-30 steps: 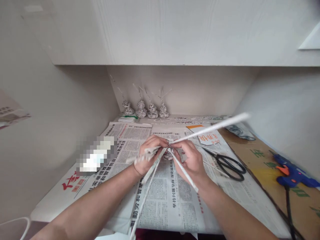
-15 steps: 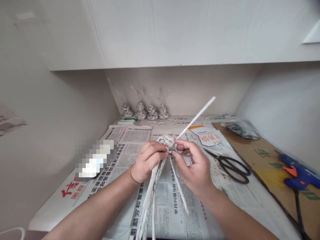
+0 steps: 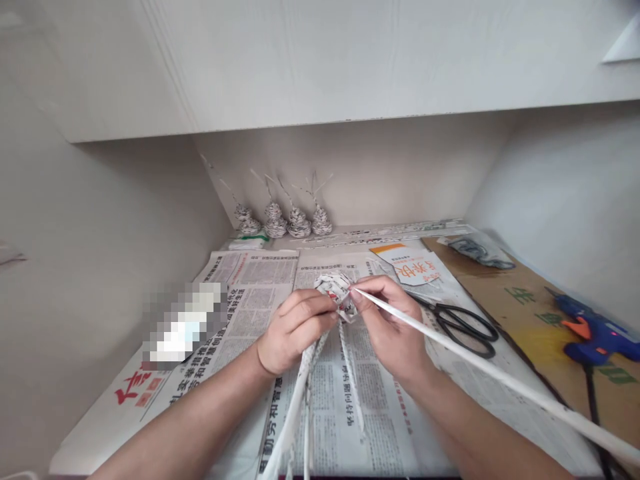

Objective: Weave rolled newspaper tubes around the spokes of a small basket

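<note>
Between my hands is a small round weave of rolled newspaper strips [image 3: 334, 283], its coils white with dark print and a touch of red. My left hand [image 3: 295, 327] is closed on the weave's left side. Several long paper strips [image 3: 295, 413] hang from it below that hand, toward the table's front edge. At the weave's right side my right hand [image 3: 393, 327] pinches a white paper strip [image 3: 470, 357], which slants down to the right across my forearm. The fingertips partly hide where this strip meets the weave.
Black scissors [image 3: 463, 330] lie right of my right hand. A blue glue gun [image 3: 595, 333] rests on cardboard [image 3: 540, 320] farther right. Several woven gourd shapes [image 3: 299, 224] stand at the back. Newspaper [image 3: 240, 373] covers the table; a pixelated object [image 3: 187, 327] lies left.
The white strip in my right hand has swung from pointing up and away to slanting down toward the lower right. My left hand keeps its hold on the weave. The view has shifted slightly.
</note>
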Demonstrator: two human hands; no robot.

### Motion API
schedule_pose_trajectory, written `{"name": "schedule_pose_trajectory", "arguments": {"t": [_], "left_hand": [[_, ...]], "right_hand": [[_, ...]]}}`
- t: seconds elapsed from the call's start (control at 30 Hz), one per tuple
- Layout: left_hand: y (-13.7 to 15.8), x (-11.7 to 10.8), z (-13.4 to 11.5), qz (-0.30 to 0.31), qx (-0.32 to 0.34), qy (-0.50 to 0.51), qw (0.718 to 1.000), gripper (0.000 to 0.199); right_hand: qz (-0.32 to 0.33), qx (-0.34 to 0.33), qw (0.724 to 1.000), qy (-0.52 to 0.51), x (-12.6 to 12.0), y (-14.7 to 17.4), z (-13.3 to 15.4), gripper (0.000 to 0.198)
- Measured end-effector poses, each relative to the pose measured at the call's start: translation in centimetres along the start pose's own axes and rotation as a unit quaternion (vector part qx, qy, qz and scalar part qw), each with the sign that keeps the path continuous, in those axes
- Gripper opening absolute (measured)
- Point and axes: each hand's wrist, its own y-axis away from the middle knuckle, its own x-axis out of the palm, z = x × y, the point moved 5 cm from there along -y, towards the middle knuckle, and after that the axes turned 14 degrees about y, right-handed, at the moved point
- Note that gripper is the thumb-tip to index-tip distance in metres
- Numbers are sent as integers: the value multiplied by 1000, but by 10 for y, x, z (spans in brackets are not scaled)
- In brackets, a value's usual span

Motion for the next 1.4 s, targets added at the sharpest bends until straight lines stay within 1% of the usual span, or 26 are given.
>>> {"name": "schedule_pose_trajectory", "arguments": {"t": [0.2, 0.33, 0.43, 0.53, 0.67, 0.8, 0.93, 1.07, 1.13, 1.2, 1.27, 1.33, 1.4], "left_hand": [[-1, 0, 1, 13, -5, -9, 1000, 12], [-3, 0, 3, 18, -23, 28, 999, 13], [-4, 2, 8, 26, -62, 88, 994, 17], [-1, 5, 15, 29, -96, 136, 986, 22], [5, 12, 25, 18, -137, 154, 978, 13], [7, 22, 33, 29, -222, 172, 959, 8], [8, 26, 37, 35, -284, 190, 939, 11], [11, 26, 41, 17, -315, 168, 934, 13], [12, 27, 44, 10, -323, 160, 933, 12], [12, 28, 46, 0, -322, 165, 932, 9], [12, 29, 48, -7, -320, 185, 929, 6], [14, 30, 51, 0, -335, 206, 919, 3], [18, 32, 54, 22, -373, 219, 901, 3]], "right_hand": [[-6, -12, 1000, -22, 2, 3, 0, 4], [-3, -5, 1000, -20, 3, 3, -3, 4], [4, 2, 1000, -16, 3, 2, -6, 5], [4, 4, 1000, 8, 3, 2, -8, 7], [-11, -6, 999, 51, 5, 1, -11, 9], [25, 5, 997, 74, 14, 3, -21, 10], [48, 14, 993, 110, 19, 5, -29, 8], [64, 20, 987, 147, 22, 5, -30, 7], [76, 9, 987, 143, 23, 3, -29, 7], [95, -3, 986, 137, 24, 2, -28, 10], [111, 4, 983, 148, 25, 1, -31, 12], [108, 19, 979, 170, 24, 2, -34, 11], [91, 16, 978, 186, 23, 3, -33, 12]]}}
